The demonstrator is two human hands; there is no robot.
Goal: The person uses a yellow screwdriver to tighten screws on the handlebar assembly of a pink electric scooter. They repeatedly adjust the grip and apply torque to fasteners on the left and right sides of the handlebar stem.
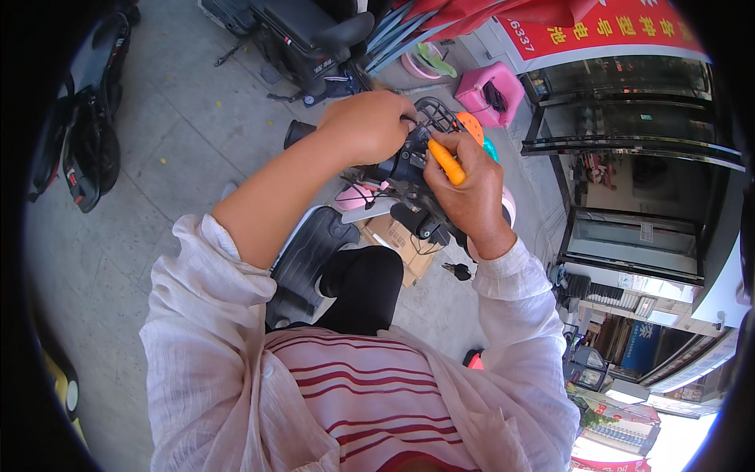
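My right hand [476, 185] is wrapped round the orange handle of a screwdriver [447, 162]. Its working end points at the dark handlebar assembly [403, 164] of an electric scooter and is hidden there. My left hand [373, 126] is closed just across from it, on the far left side of the handlebar. Its fingertips pinch at a dark part that I cannot make out. Beyond both hands is a black wire basket [439, 115]. A black grip [297, 134] sticks out under my left wrist. Below lies the scooter's ribbed footboard [313, 245].
Cardboard [407, 250] lies by the footboard, and black keys [458, 271] show near my right forearm. A pink stool-like container [489, 94] stands at the far right. Other scooters [311, 39] stand at the back and left [94, 118]. Glass shopfronts [629, 244] line the right.
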